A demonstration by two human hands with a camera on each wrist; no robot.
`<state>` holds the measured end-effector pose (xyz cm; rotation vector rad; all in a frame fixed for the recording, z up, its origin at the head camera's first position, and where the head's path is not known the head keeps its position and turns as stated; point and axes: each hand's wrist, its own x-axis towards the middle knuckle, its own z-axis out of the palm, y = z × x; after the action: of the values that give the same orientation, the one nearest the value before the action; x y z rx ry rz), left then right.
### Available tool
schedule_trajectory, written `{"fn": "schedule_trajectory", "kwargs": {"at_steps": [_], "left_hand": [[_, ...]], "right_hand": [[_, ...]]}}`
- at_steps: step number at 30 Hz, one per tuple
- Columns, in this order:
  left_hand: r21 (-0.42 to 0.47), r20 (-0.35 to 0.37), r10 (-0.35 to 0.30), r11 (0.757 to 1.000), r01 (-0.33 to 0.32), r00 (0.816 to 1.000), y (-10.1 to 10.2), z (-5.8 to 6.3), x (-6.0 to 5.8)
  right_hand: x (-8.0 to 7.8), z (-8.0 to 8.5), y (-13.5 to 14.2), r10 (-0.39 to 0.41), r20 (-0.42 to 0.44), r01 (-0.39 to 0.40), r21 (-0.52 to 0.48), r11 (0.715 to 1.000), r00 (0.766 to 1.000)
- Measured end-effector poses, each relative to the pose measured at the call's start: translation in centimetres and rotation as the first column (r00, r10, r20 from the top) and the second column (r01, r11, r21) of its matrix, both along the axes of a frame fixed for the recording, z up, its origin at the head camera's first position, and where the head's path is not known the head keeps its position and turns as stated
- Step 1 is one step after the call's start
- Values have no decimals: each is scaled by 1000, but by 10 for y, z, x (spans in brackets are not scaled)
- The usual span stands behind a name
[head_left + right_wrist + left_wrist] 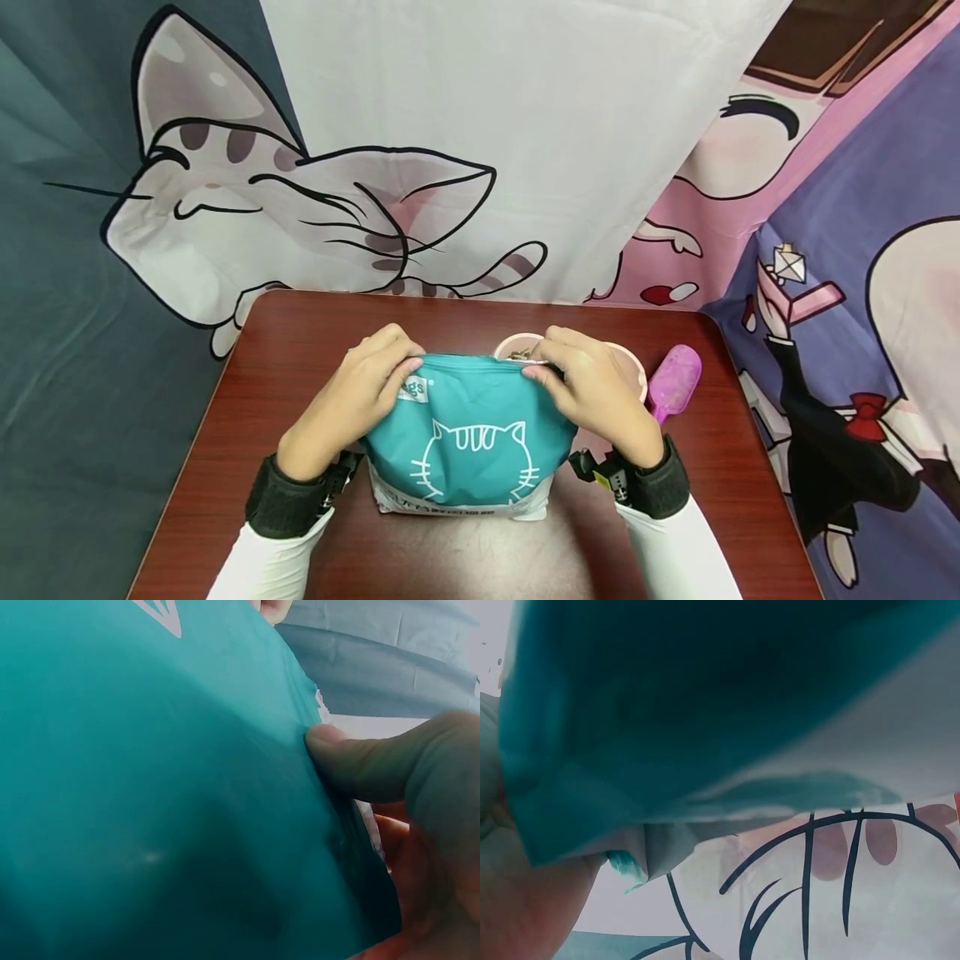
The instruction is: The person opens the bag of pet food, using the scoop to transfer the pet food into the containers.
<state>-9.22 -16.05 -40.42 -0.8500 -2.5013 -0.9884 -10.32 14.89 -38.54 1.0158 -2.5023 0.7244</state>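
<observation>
A teal bag (480,450) with a white cat outline and a whitish bottom stands upright near the middle of the table. At its top left corner, my left hand (367,387) pinches the edge between thumb and fingers. My right hand (592,387) grips the top right edge in the same way. In the right wrist view the right thumb (356,761) presses the bag's front, with fingers behind it. Teal film (652,735) fills most of the left wrist view. The inside of the bag is hidden.
Behind the bag, a pale pink bowl (517,342) with brownish bits inside shows partly. Another pale pink rim (633,371) appears past my right hand. A pink-purple scoop (675,379) lies to the right on the reddish-brown table (232,500). Cartoon-printed cloth (600,125) hangs beyond.
</observation>
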Motion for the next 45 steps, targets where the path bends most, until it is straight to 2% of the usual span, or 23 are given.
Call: {"fn": "schedule_trajectory", "kwargs": {"at_steps": [5, 11, 15, 18, 24, 29, 35, 37, 42, 45], "left_hand": [[2, 32, -1, 1000, 1, 999, 1, 2, 1], [-74, 138, 29, 997, -18, 990, 10, 14, 5], [-156, 107, 29, 988, -11, 994, 21, 23, 4], [-156, 108, 14, 988, 3, 994, 24, 28, 2], [-48, 167, -24, 998, 32, 986, 21, 26, -1], [-33, 151, -42, 998, 47, 988, 20, 22, -3], [-61, 144, -61, 996, 70, 988, 20, 21, -3], [-71, 144, -67, 994, 78, 987, 20, 20, -3], [-78, 146, -72, 993, 84, 987, 19, 19, -3], [-73, 143, -71, 994, 82, 987, 18, 20, -4]], "right_hand": [[0, -2, 0, 11, 11, -11, -16, 1000, 1000], [0, 0, 0, 16, 32, -16, -5, 1000, 999], [-1, 1, 0, 20, 29, -20, -4, 1000, 999], [-2, 1, 1, 29, 29, -29, -5, 1000, 999], [-2, 1, 6, 33, 18, -33, 7, 999, 999], [-1, 3, 7, 20, 13, -21, 30, 999, 1000], [9, 21, -6, -50, -29, 55, 195, 979, 998], [11, 25, -12, -45, -29, 51, 231, 972, 999], [9, 25, -22, -5, 77, -7, 163, 987, 997], [7, 22, -23, -5, 108, -5, 101, 995, 994]]}}
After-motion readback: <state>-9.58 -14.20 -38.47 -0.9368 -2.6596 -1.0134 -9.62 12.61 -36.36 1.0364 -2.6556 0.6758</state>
